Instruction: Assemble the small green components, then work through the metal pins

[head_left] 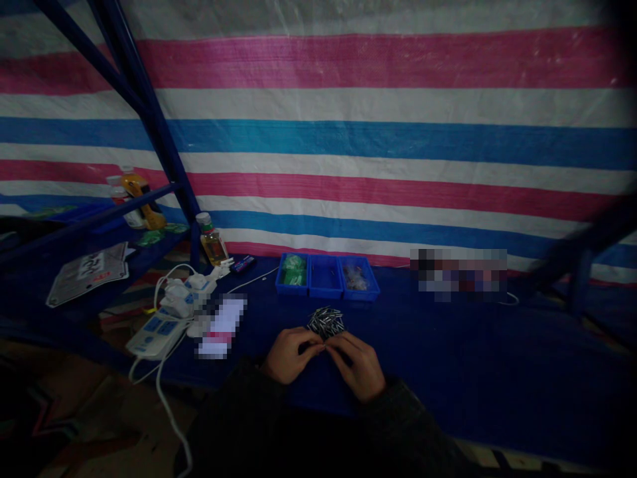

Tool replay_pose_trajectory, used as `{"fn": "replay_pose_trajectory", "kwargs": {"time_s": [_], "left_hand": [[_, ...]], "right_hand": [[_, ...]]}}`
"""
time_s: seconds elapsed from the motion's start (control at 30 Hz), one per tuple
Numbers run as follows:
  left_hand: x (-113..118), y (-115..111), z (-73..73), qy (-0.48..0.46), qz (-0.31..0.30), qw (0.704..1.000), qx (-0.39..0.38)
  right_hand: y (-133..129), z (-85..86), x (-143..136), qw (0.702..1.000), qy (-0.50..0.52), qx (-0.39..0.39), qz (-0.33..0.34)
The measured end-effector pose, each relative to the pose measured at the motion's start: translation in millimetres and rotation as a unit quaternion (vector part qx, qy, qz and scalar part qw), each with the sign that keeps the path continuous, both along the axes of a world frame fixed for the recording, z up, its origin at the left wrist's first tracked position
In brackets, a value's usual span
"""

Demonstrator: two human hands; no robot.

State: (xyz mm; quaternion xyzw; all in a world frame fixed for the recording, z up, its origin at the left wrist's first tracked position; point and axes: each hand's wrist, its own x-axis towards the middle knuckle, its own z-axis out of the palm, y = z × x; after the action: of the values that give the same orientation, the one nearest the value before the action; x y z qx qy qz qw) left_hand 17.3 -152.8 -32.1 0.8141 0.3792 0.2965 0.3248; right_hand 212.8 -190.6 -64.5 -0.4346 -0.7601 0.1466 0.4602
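My left hand (292,353) and my right hand (357,364) meet just in front of a heap of small shiny metal pins (326,320) on the blue table. Thumb and fingers of each hand are pinched, tip to tip with the other. Whatever sits between the fingertips is too small to name. Behind the heap stand three joined blue trays: the left tray (292,290) holds green plastic packets (294,269), the middle tray (325,290) has little visible in it, and the right tray (362,295) holds small pale clear pieces (355,277).
A white power strip (158,335) with plugs and cables lies left, beside a blurred phone (223,325). A drink bottle (213,242) stands by the blue metal frame (166,146). Blurred items (460,272) lie at back right. A striped tarp (378,153) hangs behind the table (478,372).
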Motion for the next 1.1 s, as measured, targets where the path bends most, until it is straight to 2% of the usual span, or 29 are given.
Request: {"fn": "replay_pose_trajectory", "kwargs": {"time_s": [0.33,0.73,1.1], "left_hand": [[0.5,-0.8,0.3,-0.005,0.014,1.0,0.014],[1.3,-1.4,3.1,-0.016,0.021,0.999,0.019],[1.2,-1.7,1.2,-0.033,0.033,0.999,0.018]], "right_hand": [[-1.1,2.0,-0.3,1.0,-0.008,-0.013,-0.019],[0.8,-3.1,2.2,0.999,-0.005,-0.02,-0.026],[0.0,3.9,3.3,0.999,0.011,-0.025,-0.036]]}}
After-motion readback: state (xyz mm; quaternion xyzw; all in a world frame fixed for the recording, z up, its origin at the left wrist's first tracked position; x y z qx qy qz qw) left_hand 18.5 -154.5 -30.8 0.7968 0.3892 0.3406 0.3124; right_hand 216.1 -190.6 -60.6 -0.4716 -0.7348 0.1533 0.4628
